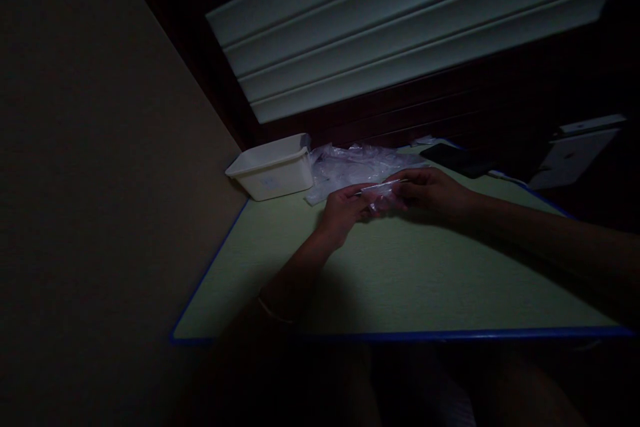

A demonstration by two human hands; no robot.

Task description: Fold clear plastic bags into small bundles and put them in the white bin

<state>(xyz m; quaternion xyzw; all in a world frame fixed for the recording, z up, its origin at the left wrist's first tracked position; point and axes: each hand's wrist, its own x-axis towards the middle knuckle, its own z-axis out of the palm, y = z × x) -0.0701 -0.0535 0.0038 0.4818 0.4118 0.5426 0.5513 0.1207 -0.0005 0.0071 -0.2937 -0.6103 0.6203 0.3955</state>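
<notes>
Between my two hands is a small clear plastic bag [381,195], held above the table; the dim light hides whether anything is inside it. My left hand [344,212] pinches its left end, fingers closed. At the other end my right hand [427,190] grips it with thumb and fingers together. Just behind my hands lies a loose pile of clear plastic bags [350,163]. To the left of that pile stands a cream plastic bin [280,180], its inside mostly out of sight.
The green table [400,280] has a blue edge and meets a wall on the left. A dark flat object [457,160] lies at the back right, with a white cable [505,177] beside it. Behind the table is a dark frame with pale slats [380,33].
</notes>
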